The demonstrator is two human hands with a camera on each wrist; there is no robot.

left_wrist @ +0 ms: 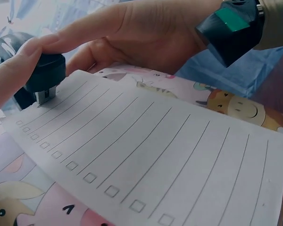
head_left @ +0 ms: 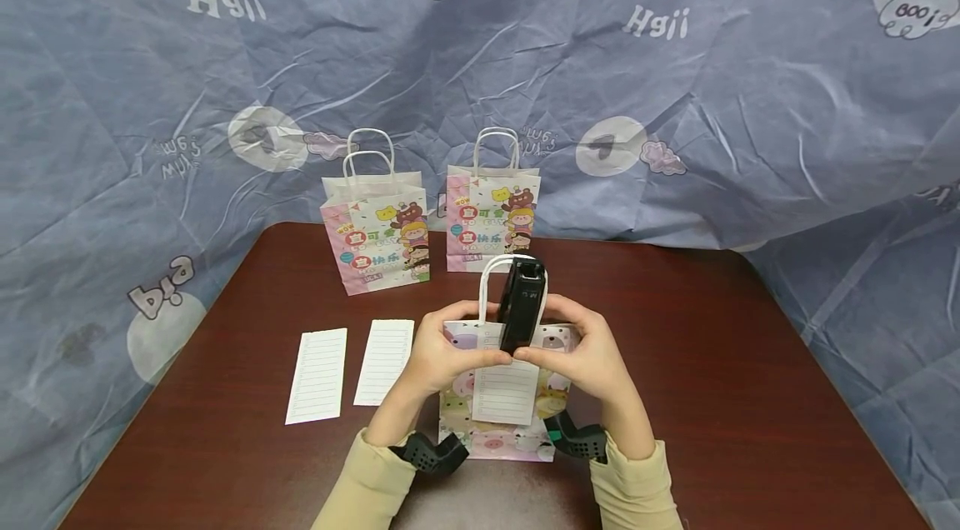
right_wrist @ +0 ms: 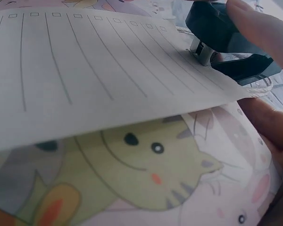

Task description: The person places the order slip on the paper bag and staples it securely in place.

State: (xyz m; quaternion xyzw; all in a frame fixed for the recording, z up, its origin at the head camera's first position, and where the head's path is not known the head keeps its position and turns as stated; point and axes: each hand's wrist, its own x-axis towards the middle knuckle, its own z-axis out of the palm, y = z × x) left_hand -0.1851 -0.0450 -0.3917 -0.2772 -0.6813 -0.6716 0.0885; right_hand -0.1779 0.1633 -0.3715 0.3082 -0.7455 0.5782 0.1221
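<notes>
A black stapler [head_left: 522,305] straddles the top edge of a paper bag [head_left: 491,442] printed with cartoon animals. Its mouth is over the top end of a lined checklist slip [head_left: 506,392] lying against the bag's front. My left hand [head_left: 438,355] and right hand [head_left: 588,351] grip the stapler from both sides. Both thumbs meet on its near end, while the other fingers go behind the bag, partly hidden. In the left wrist view the stapler [left_wrist: 46,73] sits right at the slip's edge. The right wrist view shows the right thumb [right_wrist: 264,33] on the stapler's top.
Two more lined slips, a left slip [head_left: 317,376] and a right slip [head_left: 384,363], lie on the dark wooden table [head_left: 697,363]. Behind stand a left paper bag [head_left: 378,234] and a right paper bag [head_left: 491,217], both with white handles. A blue patterned cloth [head_left: 360,47] hangs behind the table.
</notes>
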